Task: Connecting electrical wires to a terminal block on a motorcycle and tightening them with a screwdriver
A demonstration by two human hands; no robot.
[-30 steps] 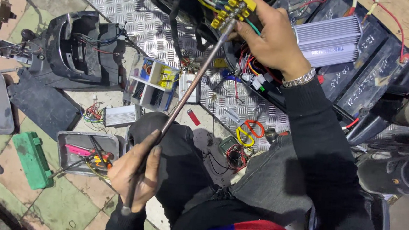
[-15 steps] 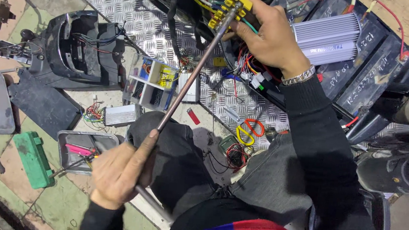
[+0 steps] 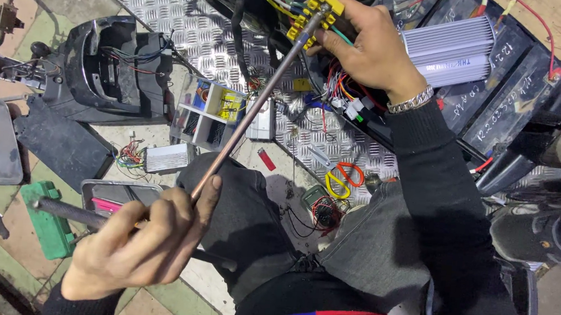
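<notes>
While my left hand (image 3: 136, 239) curls shut around the near end of a long metal rod (image 3: 258, 103), the forefinger lies stretched along its shaft. From there the rod slants up and right, away from me, and its far tip meets a yellow connector block (image 3: 313, 15). That block sits pinched in the closed fingers of my right hand (image 3: 367, 52), with coloured wires (image 3: 344, 93) spilling out below the palm. Just right of that hand lies a ribbed silver controller box (image 3: 452, 51). How the rod tip sits in the block is too small to tell, and my fingers hide the block's right side. A dark handle (image 3: 69, 212) pokes left from my left fist; whether it joins the rod I cannot tell.
</notes>
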